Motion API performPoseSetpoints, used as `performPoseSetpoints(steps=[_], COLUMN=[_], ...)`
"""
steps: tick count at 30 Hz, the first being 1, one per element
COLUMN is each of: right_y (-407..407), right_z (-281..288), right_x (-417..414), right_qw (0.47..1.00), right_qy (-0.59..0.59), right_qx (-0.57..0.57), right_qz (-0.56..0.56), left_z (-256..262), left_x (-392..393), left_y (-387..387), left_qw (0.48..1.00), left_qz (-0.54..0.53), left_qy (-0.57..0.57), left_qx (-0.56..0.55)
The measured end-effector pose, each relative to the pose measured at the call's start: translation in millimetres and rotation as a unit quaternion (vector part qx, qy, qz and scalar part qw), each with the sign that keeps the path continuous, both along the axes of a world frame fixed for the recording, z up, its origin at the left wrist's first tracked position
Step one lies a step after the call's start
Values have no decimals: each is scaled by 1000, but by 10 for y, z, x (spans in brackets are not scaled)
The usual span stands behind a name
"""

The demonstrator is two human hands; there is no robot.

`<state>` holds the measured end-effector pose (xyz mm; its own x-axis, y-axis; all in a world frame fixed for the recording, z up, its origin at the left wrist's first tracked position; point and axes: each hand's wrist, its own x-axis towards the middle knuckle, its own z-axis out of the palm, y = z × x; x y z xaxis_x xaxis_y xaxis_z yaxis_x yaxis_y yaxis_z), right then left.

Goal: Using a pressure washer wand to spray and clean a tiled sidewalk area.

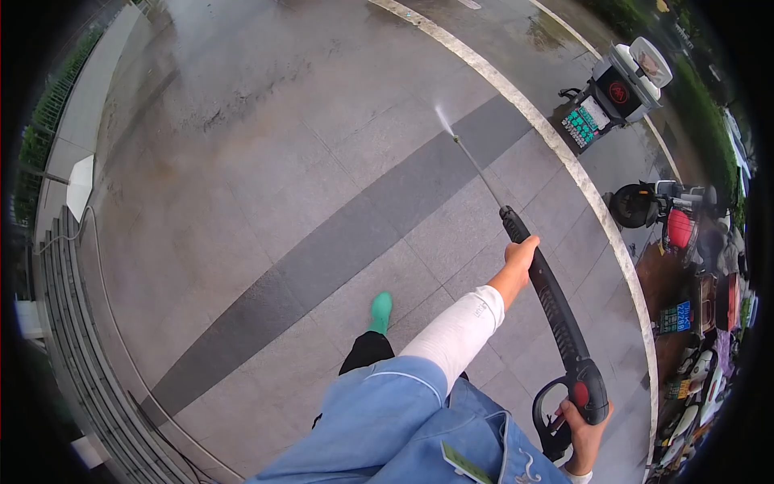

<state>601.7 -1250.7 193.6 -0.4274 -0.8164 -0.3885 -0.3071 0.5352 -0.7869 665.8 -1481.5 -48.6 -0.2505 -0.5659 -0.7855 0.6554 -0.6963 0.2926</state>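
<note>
A black pressure-washer gun with a long lance (553, 308) runs up and left from the lower right. My left hand (521, 257) is closed around its front part. At the trigger grip, my right hand (586, 429) is wrapped round the handle, fingers partly hidden behind it. From the thin metal nozzle (456, 140) a short white water spray (444, 119) points up and left, over the pavement near the dark paving band (357, 221). A green rubber boot (381, 311) stands on the pale paving below the band.
A pale kerb line (580, 172) curves down the right side. Beyond it stand a scooter with a top box (617, 91) and several more parked two-wheelers (695, 375). At the left, a hose (112, 308) runs beside slatted steps or a bench (75, 327).
</note>
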Motion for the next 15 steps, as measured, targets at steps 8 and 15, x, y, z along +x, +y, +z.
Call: performPoseSetpoints(steps=[8,15], right_y=[-854,-1013], right_z=[-477,-579], right_x=[778,1247], right_qw=[942,926], right_qy=[-48,-118], right_qx=[26,25], right_qz=[330,358], left_z=[-619,-280], left_x=[2542,3327], left_y=[516,616], left_qw=[955,919], left_qz=[273,331], left_qy=[-55,-119], left_qx=[98,177])
